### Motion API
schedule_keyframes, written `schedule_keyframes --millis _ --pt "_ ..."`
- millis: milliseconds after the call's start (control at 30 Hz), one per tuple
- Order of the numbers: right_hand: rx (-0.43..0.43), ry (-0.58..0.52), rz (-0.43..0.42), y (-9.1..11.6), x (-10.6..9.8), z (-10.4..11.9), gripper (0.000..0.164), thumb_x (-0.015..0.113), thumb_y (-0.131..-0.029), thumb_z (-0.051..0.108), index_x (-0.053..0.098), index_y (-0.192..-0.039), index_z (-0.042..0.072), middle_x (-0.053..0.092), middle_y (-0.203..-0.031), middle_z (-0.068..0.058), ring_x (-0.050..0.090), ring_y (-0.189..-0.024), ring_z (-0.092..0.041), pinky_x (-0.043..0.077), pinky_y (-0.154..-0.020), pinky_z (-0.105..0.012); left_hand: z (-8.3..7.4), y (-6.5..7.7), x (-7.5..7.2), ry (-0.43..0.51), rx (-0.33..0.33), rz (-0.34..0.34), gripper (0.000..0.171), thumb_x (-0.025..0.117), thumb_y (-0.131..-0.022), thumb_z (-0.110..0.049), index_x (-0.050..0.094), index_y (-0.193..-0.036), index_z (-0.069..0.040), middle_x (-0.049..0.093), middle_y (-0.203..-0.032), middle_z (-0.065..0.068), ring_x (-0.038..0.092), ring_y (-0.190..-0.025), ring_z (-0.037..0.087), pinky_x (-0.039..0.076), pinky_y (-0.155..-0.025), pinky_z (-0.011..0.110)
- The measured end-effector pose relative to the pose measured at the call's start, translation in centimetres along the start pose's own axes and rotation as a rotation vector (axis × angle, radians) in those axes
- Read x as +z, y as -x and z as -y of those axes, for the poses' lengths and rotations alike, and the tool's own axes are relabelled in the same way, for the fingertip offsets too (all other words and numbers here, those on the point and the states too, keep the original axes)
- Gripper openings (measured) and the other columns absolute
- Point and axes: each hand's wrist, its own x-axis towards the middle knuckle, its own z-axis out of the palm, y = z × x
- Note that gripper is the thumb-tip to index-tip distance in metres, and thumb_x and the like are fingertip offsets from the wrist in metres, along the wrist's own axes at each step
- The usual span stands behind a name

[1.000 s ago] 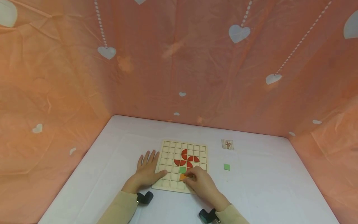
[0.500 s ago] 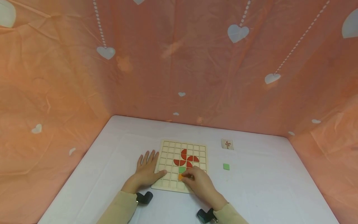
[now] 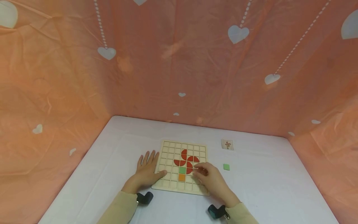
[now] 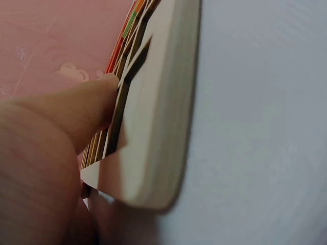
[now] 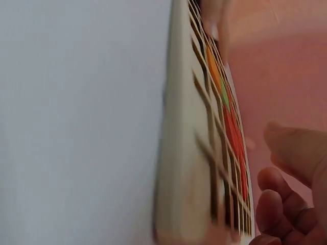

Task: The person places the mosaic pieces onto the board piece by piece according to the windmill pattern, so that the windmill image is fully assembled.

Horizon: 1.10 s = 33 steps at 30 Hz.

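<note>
A pale wooden grid board (image 3: 169,182) lies on the white table. Red rounded pieces (image 3: 189,167) form a pinwheel in its cells, with a green square tile (image 3: 182,170) below them and an orange square tile (image 3: 181,177) under that. My left hand (image 3: 146,172) lies flat at the board's left edge, fingers spread; in the left wrist view its thumb (image 4: 94,104) rests on the board. Over the board's right side hovers my right hand (image 3: 211,178), fingers loosely bent and holding nothing. In the right wrist view, a gap shows between its thumb and fingers.
Right of the board, a loose green square tile (image 3: 226,167) lies on the table (image 3: 260,180). Behind it is a small card (image 3: 227,144) printed with a pinwheel pattern on a grid. An orange curtain with hearts (image 3: 179,68) surrounds the table's back and sides.
My right hand has let go of the orange square tile, which now lies in its cell, and has moved right. My left hand has stayed in place.
</note>
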Motion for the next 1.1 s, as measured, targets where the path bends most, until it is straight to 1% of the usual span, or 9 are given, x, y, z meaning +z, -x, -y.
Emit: schedule_keyframes --millis 133,267,433,567,800,900,1000,1067,1100 --pt "0.066 0.012 -0.064 -0.1 -1.7 -1.3 0.027 0.074 -0.087 0.025 0.069 -0.112 0.019 0.060 -0.091 0.006 0.054 -0.080 -0.013 0.048 -0.069 -0.027 0.0 0.1 0.0 0.006 0.005 -0.003 0.093 0.058 -0.090 -0.054 0.016 -0.153 0.000 0.008 -0.160 0.019 -0.007 -0.146 0.037 -0.010 -0.112 0.054" --pt "0.107 0.056 -0.124 -0.1 -3.2 -2.4 0.028 0.075 -0.086 0.022 0.069 -0.113 0.017 0.060 -0.091 0.005 0.054 -0.080 -0.013 0.047 -0.069 -0.028 0.2 0.0 0.3 0.018 0.009 -0.012 0.094 0.058 -0.089 -0.055 0.016 -0.154 0.000 0.008 -0.160 0.019 -0.007 -0.146 0.036 -0.011 -0.112 0.053" --pt "0.133 0.087 -0.171 0.1 -4.9 -3.7 0.030 0.074 -0.087 0.021 0.068 -0.116 0.013 0.061 -0.095 0.000 0.055 -0.083 -0.014 0.047 -0.069 -0.028 0.5 -0.1 0.7 0.019 0.001 -0.015 0.094 0.057 -0.089 -0.056 0.013 -0.154 -0.004 0.005 -0.161 0.015 -0.009 -0.146 0.034 -0.012 -0.112 0.052" --pt "0.164 0.103 -0.187 0.1 -6.0 -4.7 0.033 0.072 -0.089 0.024 0.066 -0.119 0.011 0.061 -0.101 -0.004 0.054 -0.087 -0.018 0.047 -0.071 -0.030 0.4 0.0 0.5 0.026 0.007 -0.021 0.094 0.057 -0.090 -0.055 0.014 -0.154 -0.003 0.006 -0.160 0.017 -0.008 -0.146 0.035 -0.012 -0.112 0.052" --pt "0.208 0.127 -0.199 0.3 -7.3 -6.3 0.041 0.070 -0.090 0.029 0.062 -0.125 0.009 0.060 -0.112 -0.010 0.055 -0.094 -0.023 0.047 -0.074 -0.033 -0.2 0.5 -0.1 0.053 0.032 -0.030 0.091 0.060 -0.090 -0.048 0.019 -0.151 0.004 0.010 -0.158 0.023 -0.004 -0.145 0.040 -0.010 -0.111 0.054" --pt "0.219 0.124 -0.202 0.3 -7.7 -6.7 0.044 0.069 -0.090 0.030 0.061 -0.127 0.008 0.060 -0.114 -0.012 0.055 -0.097 -0.024 0.048 -0.078 -0.037 -0.3 0.5 -0.3 0.043 0.023 -0.022 0.090 0.060 -0.091 -0.048 0.018 -0.152 0.003 0.009 -0.159 0.022 -0.005 -0.145 0.040 -0.010 -0.112 0.055" --pt "0.227 0.123 -0.203 0.4 -7.9 -7.0 0.046 0.069 -0.090 0.033 0.060 -0.128 0.007 0.060 -0.116 -0.013 0.056 -0.099 -0.026 0.048 -0.082 -0.040 0.0 0.3 0.1 0.032 0.020 -0.029 0.092 0.059 -0.090 -0.051 0.016 -0.153 0.001 0.008 -0.160 0.020 -0.006 -0.145 0.038 -0.010 -0.112 0.054" --pt "0.230 0.125 -0.200 0.5 -8.0 -7.1 0.048 0.069 -0.090 0.035 0.059 -0.128 0.007 0.060 -0.117 -0.014 0.055 -0.100 -0.026 0.047 -0.082 -0.041 0.2 0.2 0.3 0.028 0.015 -0.028 0.093 0.058 -0.090 -0.054 0.015 -0.154 -0.001 0.007 -0.160 0.018 -0.007 -0.146 0.036 -0.011 -0.112 0.053" --pt "0.230 0.124 -0.198 0.5 -8.0 -7.1 0.049 0.069 -0.090 0.035 0.058 -0.129 0.006 0.060 -0.117 -0.014 0.055 -0.100 -0.026 0.047 -0.082 -0.041 0.2 0.2 0.4 0.037 0.019 -0.034 0.093 0.058 -0.090 -0.053 0.016 -0.153 0.000 0.008 -0.160 0.019 -0.007 -0.146 0.036 -0.011 -0.112 0.053"
